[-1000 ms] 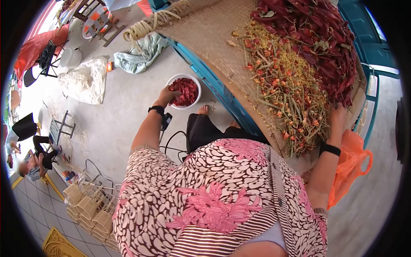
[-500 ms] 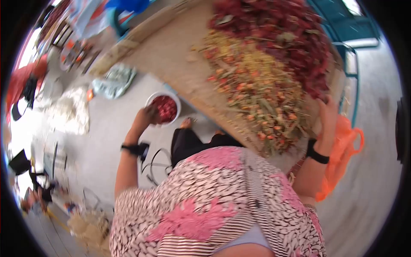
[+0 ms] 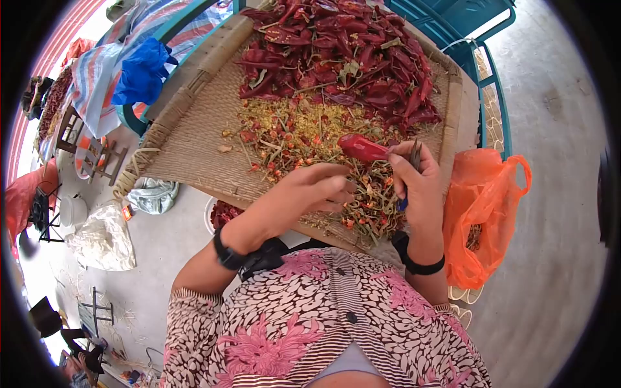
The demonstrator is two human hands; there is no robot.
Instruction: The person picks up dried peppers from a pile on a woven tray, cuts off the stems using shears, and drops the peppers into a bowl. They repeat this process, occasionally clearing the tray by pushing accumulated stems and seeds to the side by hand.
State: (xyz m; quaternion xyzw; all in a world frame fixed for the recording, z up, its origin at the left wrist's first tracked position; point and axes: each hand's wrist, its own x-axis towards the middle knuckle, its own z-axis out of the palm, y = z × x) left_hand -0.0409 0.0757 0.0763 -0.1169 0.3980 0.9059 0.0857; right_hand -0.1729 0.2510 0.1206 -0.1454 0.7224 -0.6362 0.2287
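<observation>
My right hand [image 3: 419, 184] is closed over the scattered stems, pinching a dried red chili pepper [image 3: 362, 148] by its stem end. The same hand also holds scissors, with metal blades [image 3: 414, 152] pointing up and a bit of blue handle [image 3: 402, 204] below. To its left, my left hand [image 3: 323, 186] reaches toward the pepper with fingers loosely extended and nothing visible in them. Under both hands lies a spread of cut stems, caps and yellow seeds [image 3: 291, 132] on a woven mat [image 3: 187, 145]. Beyond it is a heap of dried red chilies [image 3: 343, 52].
A white bucket [image 3: 208, 216] of red pieces stands on the floor, partly hidden by my left arm. An orange plastic bag [image 3: 482, 213] hangs at the right. A blue bag [image 3: 142, 71] lies beyond the mat's left edge, and a teal metal frame [image 3: 495, 97] stands at the right.
My left hand has come up from the bucket to above the mat. My right hand has moved inward from the mat's right edge and now shows a chili and scissors. The view has shifted.
</observation>
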